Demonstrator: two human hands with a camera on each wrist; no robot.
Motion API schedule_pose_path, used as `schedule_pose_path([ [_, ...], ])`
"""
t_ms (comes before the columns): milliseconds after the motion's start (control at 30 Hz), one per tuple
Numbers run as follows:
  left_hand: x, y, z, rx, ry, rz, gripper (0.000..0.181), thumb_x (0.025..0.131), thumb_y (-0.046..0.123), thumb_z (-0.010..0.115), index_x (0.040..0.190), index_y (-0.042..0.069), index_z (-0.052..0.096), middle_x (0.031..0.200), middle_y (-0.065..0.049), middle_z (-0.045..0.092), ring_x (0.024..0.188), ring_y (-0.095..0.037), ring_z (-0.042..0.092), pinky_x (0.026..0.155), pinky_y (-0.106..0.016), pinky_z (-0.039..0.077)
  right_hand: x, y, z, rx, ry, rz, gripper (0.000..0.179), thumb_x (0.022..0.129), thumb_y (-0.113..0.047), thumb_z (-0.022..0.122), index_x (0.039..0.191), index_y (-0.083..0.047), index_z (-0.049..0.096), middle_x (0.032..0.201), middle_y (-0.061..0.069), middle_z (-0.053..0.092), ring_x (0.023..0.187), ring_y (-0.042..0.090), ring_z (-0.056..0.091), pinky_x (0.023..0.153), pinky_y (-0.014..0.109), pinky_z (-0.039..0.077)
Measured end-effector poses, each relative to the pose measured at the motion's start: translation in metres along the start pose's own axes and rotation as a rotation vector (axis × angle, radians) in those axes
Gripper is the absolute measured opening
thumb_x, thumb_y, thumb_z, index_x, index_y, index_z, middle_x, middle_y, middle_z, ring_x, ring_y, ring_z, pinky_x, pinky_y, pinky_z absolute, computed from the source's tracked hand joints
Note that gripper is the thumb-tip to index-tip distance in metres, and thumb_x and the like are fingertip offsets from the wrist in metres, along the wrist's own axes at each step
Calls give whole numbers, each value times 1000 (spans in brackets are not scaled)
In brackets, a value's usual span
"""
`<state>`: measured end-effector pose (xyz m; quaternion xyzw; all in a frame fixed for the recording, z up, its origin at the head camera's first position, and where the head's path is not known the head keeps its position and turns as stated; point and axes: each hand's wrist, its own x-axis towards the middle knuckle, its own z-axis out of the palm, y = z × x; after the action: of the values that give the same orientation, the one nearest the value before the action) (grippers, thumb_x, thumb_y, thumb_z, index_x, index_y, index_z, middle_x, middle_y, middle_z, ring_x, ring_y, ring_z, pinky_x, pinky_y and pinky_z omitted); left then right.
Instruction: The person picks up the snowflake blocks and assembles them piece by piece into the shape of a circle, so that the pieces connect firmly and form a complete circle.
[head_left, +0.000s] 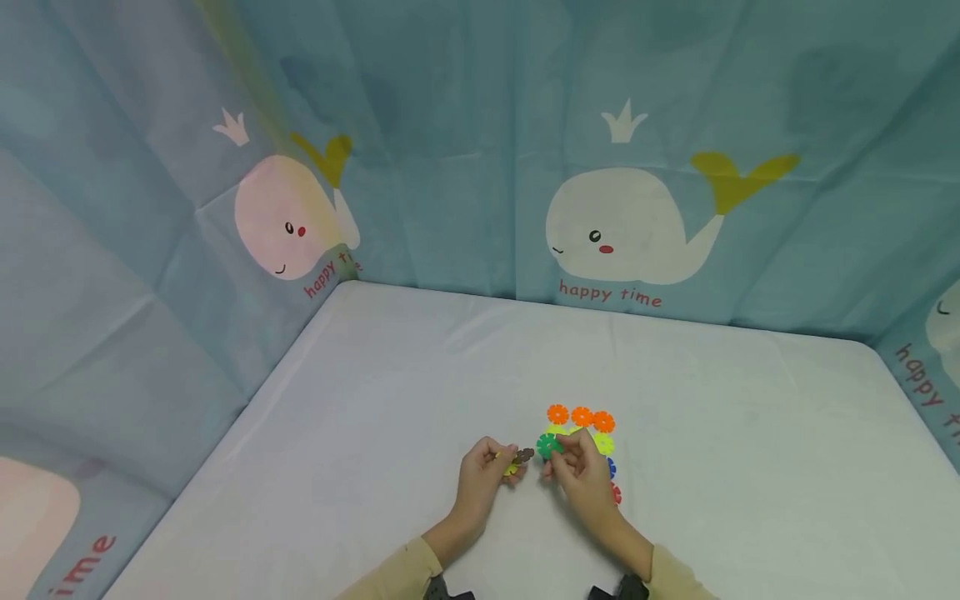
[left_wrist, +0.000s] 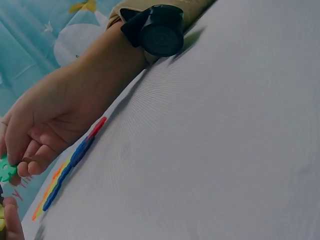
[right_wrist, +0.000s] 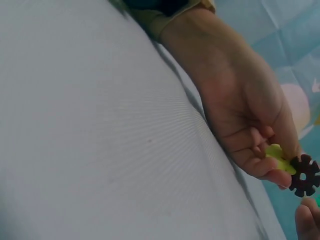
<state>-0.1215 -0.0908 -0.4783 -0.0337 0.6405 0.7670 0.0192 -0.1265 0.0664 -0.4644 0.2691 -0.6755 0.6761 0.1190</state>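
Observation:
My left hand (head_left: pixel 482 482) pinches a dark brown notched disc (right_wrist: pixel 304 175) together with a yellow notched disc (right_wrist: pixel 280 159); the two look joined, though the fingers partly cover them. Close to its right, my right hand (head_left: pixel 583 479) pinches a green notched disc (head_left: pixel 549 445) between thumb and fingers. A small gap separates the green disc from the brown one in the head view. Both hands are above the white table. Beneath and beside the right hand lie rows of discs: orange (head_left: pixel 581 416), yellow (head_left: pixel 603 443), blue (head_left: pixel 611 467) and red (head_left: pixel 617 494), some hidden by the hand.
The white tabletop (head_left: pixel 720 467) spreads around the hands. Blue curtains with whale prints (head_left: pixel 622 225) stand along the table's back and left edges, and more cloth hangs at the right. Dark devices (head_left: pixel 628 588) are strapped at the wrists.

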Motion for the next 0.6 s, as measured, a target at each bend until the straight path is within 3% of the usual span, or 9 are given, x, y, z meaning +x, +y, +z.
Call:
schedule_pose_path([
  [200,-8,19,2,51,-41,71,17,88,5,56,81,-9,49,81,-19,62,67,-22,61,61,-23,47,-2,12,-4,99,-49,17,17,79,27,44,94,18,41,71,31,51,58,30,56,54,30,49],
  [300,-9,21,2,74,-40,101,17,87,4,57,82,-10,50,81,-20,62,65,-22,59,63,-22,46,-3,22,-7,158,-63,18,18,81,25,44,95,16,41,75,32,50,61,29,56,56,30,49],
  [467,-11,22,3,105,-24,162,14,87,3,57,82,-9,51,82,-18,62,66,-27,58,62,-23,46,-5,29,-9,171,-76,20,19,83,21,45,99,13,41,80,31,51,65,30,56,60,30,49],
  [600,-10,23,3,101,-28,172,14,86,3,58,81,-9,52,81,-17,62,65,-28,56,60,-24,45,-3,26,-9,153,-95,20,20,82,22,45,99,11,41,78,29,51,64,32,55,61,32,49],
])
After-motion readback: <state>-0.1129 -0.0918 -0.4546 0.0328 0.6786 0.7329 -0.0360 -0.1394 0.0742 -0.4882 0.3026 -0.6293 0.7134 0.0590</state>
